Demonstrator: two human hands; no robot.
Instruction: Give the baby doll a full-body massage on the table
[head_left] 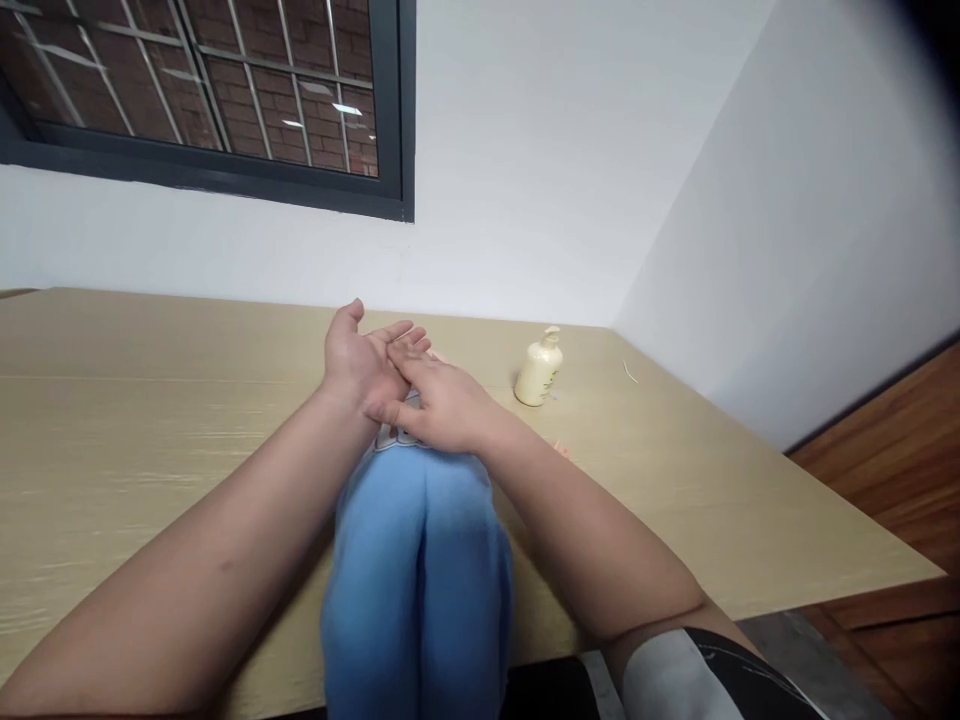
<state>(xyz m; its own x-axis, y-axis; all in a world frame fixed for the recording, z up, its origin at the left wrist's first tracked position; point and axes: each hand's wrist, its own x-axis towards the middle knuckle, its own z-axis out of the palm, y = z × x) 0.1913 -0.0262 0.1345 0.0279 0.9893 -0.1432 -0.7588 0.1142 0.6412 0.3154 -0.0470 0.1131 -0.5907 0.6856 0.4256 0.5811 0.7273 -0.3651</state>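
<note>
My left hand (364, 358) is turned palm up, thumb raised and fingers stretched out. Across its palm lies my right hand (444, 400), palm down, with its fingers extended and its thumb near the left wrist. Neither hand visibly grips anything. Below them, a soft blue cloth item (421, 570) with two long rounded folds runs toward me. Its far end bears a printed patch, partly hidden by my hands. To the right of my hands a cream pump bottle (538, 375) stands upright with dark lettering on its side.
The pale wooden table (150, 450) meets a white wall at the back. On it lie a thin pale strip (631, 372) at the right and a small orange thing (561, 451), partly hidden by my right forearm. A barred window (225, 90) is at upper left.
</note>
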